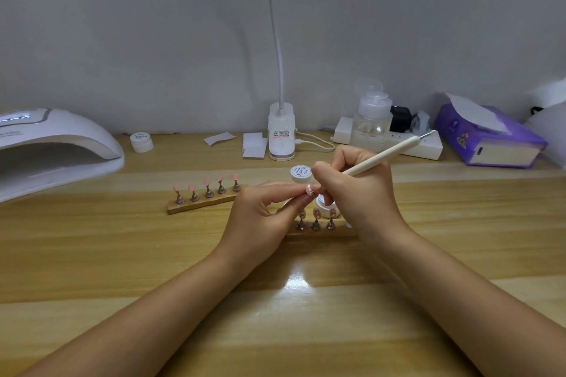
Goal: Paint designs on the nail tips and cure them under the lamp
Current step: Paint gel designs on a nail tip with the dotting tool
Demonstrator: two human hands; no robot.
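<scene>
My left hand (263, 211) pinches a pink nail tip (310, 189) on its small stand above the table. My right hand (352, 190) grips a cream nail-art pen (386, 154), whose working end meets the nail tip. A wooden holder (202, 203) with several pink tips stands to the left. A second holder (318, 231) with tips lies under my hands, partly hidden. A white gel jar lid (301, 174) is just behind my fingers, and an open jar (326, 208) sits below them. The white curing lamp (58, 147) is at far left.
A clip-on desk light (281, 135) stands at the back centre with white wipes (254, 145) beside it. Another small jar (141, 141) sits near the lamp. A pump bottle (372, 122), a power strip (428, 147) and a purple tissue box (487, 138) line the back right.
</scene>
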